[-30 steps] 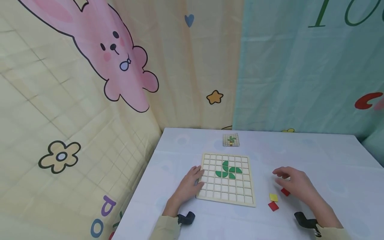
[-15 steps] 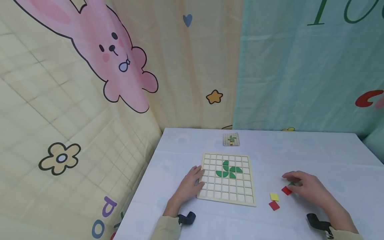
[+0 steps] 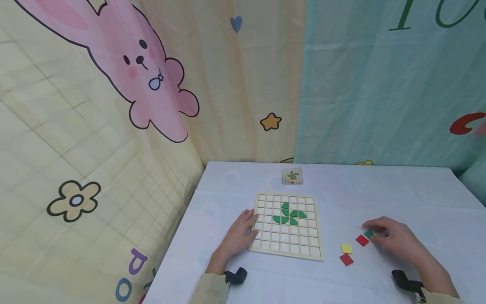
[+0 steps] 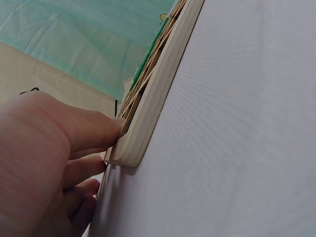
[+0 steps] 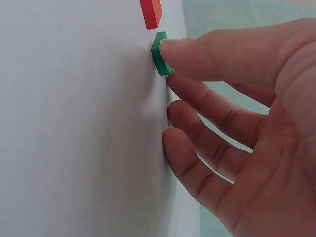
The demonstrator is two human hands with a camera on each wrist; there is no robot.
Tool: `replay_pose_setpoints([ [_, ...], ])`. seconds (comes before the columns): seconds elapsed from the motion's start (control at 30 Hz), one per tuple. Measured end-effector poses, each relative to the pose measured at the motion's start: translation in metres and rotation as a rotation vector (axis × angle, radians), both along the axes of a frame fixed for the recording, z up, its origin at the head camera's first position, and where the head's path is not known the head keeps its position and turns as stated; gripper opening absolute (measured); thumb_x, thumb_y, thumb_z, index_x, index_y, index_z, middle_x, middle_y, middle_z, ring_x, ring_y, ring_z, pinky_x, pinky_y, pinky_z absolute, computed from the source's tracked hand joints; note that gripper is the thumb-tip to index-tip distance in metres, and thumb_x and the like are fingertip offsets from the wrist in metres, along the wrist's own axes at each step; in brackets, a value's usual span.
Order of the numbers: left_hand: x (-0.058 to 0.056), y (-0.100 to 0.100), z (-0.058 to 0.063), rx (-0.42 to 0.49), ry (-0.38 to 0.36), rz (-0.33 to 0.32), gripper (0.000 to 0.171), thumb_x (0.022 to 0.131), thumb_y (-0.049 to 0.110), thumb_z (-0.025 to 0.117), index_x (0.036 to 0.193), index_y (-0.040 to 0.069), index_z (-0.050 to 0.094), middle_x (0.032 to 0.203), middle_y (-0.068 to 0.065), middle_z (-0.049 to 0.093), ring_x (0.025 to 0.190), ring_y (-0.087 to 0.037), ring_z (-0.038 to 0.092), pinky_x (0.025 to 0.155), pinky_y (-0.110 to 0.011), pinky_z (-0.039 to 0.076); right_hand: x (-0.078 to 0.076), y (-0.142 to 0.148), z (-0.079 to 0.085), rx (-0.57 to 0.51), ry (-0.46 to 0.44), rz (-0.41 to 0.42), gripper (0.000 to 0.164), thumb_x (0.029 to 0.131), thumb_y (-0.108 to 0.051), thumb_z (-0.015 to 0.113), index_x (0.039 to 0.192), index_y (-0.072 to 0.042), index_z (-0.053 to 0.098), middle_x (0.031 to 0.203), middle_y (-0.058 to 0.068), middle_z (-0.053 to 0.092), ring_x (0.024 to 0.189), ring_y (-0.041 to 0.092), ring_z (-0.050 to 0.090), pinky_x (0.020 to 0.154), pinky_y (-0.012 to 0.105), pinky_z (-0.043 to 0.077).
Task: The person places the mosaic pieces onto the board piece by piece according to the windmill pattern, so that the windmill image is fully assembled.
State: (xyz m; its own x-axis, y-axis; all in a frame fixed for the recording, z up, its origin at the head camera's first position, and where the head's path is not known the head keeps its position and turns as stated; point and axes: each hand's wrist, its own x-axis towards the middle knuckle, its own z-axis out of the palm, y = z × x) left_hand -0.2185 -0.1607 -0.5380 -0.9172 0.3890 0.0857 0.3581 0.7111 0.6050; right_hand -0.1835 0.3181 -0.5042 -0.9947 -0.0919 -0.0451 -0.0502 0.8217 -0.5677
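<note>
A pale wooden grid board [image 3: 269, 247] lies on the table, with green quarter-round tiles [image 3: 281, 219] forming a pinwheel in its cells. My left hand [image 3: 238, 234] rests on the board's left edge, its thumb [image 4: 101, 129] touching the frame near a corner. Off to the right of the board, my right hand [image 3: 396, 240] pinches a small green tile [image 5: 159, 54] between thumb and index finger, low at the tabletop. A red tile [image 3: 362, 240] lies right beside that green tile. Closer to me are a yellow tile [image 3: 346, 248] and another red tile [image 3: 346, 259], corner to corner.
Behind the board lies a small pattern card [image 3: 292, 176] showing a similar green pinwheel on a grid. A white cloth covers the table [image 3: 425, 198]. Printed curtains [image 3: 228, 84] hang behind and to the left.
My right hand has moved right and toward me, past the red tile, and its fingers have come round the green tile. The left hand stays on the board's edge.
</note>
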Motion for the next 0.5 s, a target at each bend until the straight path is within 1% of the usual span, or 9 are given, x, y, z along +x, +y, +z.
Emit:
replay_pose_setpoints([
  [0.17,-0.0007,-0.0001,0.0003,0.01,0.002,0.0,0.055,0.101,0.024,0.06,0.151,0.007,0.046,0.162,-0.008,0.032,0.152,-0.029,0.019,0.119,-0.051,0.024,-0.0024,0.0036,-0.0003,0.031,-0.011,0.005,0.031,0.085,-0.007,0.078,0.116,-0.006,0.073,0.108,0.01,0.066,0.099,0.033,0.061,0.08,0.052,0.057],
  [0.37,0.0012,-0.0003,0.0016,0.016,-0.014,0.009,0.055,0.101,0.024,0.061,0.151,0.007,0.047,0.162,-0.008,0.031,0.152,-0.029,0.019,0.119,-0.051,0.024,-0.0022,0.0042,0.0005,0.035,-0.037,0.007,0.037,0.086,-0.01,0.078,0.121,-0.002,0.071,0.101,0.007,0.065,0.093,0.028,0.06,0.078,0.047,0.057],
  [0.5,0.0019,0.0001,0.0028,0.016,-0.015,0.005,0.055,0.101,0.024,0.06,0.151,0.007,0.046,0.163,-0.008,0.031,0.152,-0.028,0.018,0.119,-0.051,0.024,-0.001,0.0056,0.0007,0.031,-0.042,-0.011,0.038,0.086,-0.012,0.079,0.121,-0.001,0.07,0.099,0.007,0.064,0.09,0.027,0.058,0.075,0.042,0.057],
])
